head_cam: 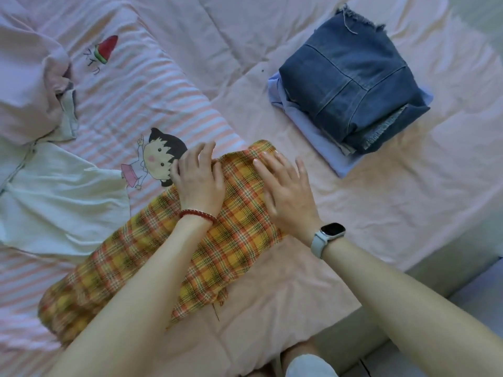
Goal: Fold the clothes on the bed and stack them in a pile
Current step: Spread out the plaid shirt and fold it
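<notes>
A yellow-and-orange plaid woven garment lies stretched diagonally across the pink bed, partly over a pink-striped quilt printed with a cartoon girl. Both hands rest on its upper end. The left hand lies flat on the cloth, fingers spread and slightly bent at the tips, holding nothing in its grip; a red beaded bracelet circles that wrist. The right hand lies palm down just beside it, fingers straight and fanned on the plaid, grip open (a pale-strapped smartwatch sits on the wrist). To the upper right, well apart from the hands, stands a pile: folded dark blue denim with a frayed hem on top of folded pale lavender-blue cloth. At the left lie an unfolded white garment and, above it, a crumpled pale pink garment.
</notes>
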